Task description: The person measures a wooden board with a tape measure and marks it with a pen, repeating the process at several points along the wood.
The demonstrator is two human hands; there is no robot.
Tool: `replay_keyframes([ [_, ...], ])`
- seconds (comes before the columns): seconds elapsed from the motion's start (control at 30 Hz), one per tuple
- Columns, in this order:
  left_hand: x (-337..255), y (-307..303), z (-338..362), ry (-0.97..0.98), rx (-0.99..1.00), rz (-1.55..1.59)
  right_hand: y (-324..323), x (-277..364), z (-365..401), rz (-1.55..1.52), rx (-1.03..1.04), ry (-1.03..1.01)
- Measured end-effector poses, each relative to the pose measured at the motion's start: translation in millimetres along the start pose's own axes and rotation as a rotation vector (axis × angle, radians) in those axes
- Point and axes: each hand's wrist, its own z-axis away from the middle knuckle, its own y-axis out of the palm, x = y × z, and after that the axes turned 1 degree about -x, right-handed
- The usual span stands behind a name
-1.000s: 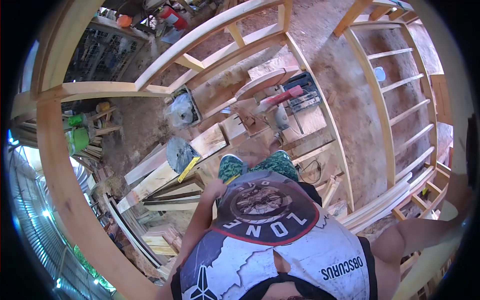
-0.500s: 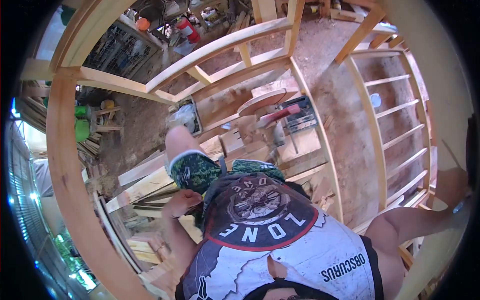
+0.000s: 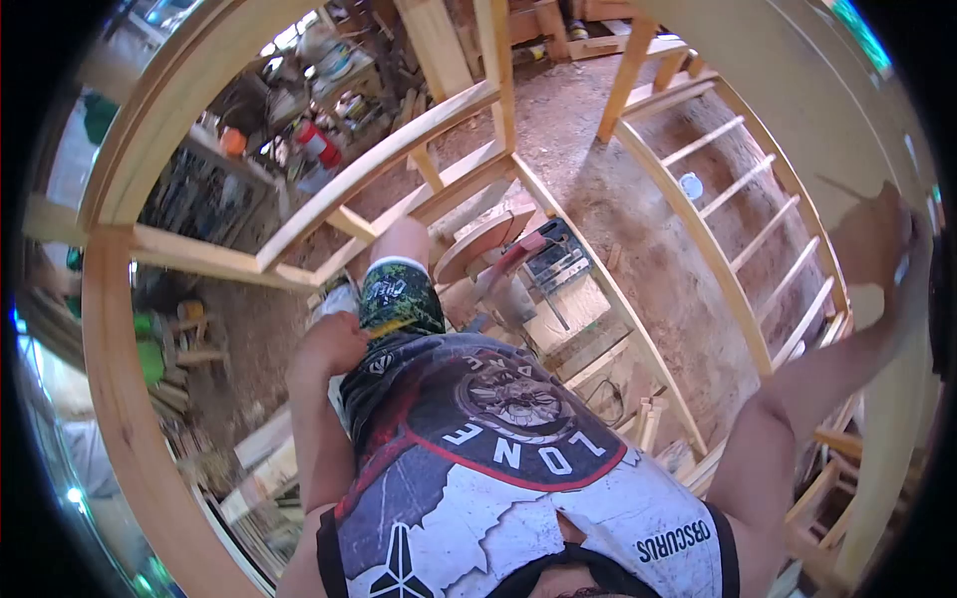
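My left hand [image 3: 334,346] is closed in front of my camouflage shorts [image 3: 401,299]. A thin yellow strip [image 3: 392,327] sticks out from its fingers across the cloth. My right arm reaches out to the far right, where my right hand [image 3: 894,244] is at a tall pale wooden board [image 3: 817,90]. Its fingers look curled, and a thin dark line runs from the brown hand-shaped patch beside it on the board. What this hand holds I cannot tell.
Wooden frame members surround me, with a curved post [image 3: 115,399] on the left. Ahead stands a table saw [image 3: 558,259] with a red guard. A ladder-like frame [image 3: 698,229] lies on the dirt floor. A fire extinguisher [image 3: 317,145] and cluttered shelves are farther back.
The view has turned. My left hand has come up and forward from my hip, with the yellow strip now in plain sight. My right hand has moved higher along the board.
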Motion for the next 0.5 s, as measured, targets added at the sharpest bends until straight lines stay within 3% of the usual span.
replay_keyframes([
  [0.03, -1, 2, -10, 0.071, 0.016, -0.011, 0, -3, 0, -0.291, 0.04, 0.22],
  [0.07, -2, -2, -22, 0.148, 0.021, -0.027, -3, 0, 6, -0.279, -0.001, 0.255],
  [0.17, 18, 7, -90, 0.36, 0.156, -0.071, 0, 38, 22, -0.226, -0.126, 0.288],
  [0.27, 20, -18, -142, 0.418, 0.27, -0.071, 3, 69, 19, -0.146, -0.243, 0.334],
  [0.37, 21, -38, -219, 0.573, 0.308, -0.113, 0, 72, 16, 0.038, -0.232, 0.412],
  [0.5, -1, -55, -323, 0.836, 0.333, -0.307, -5, 60, 21, -0.072, -0.194, 0.45],
])
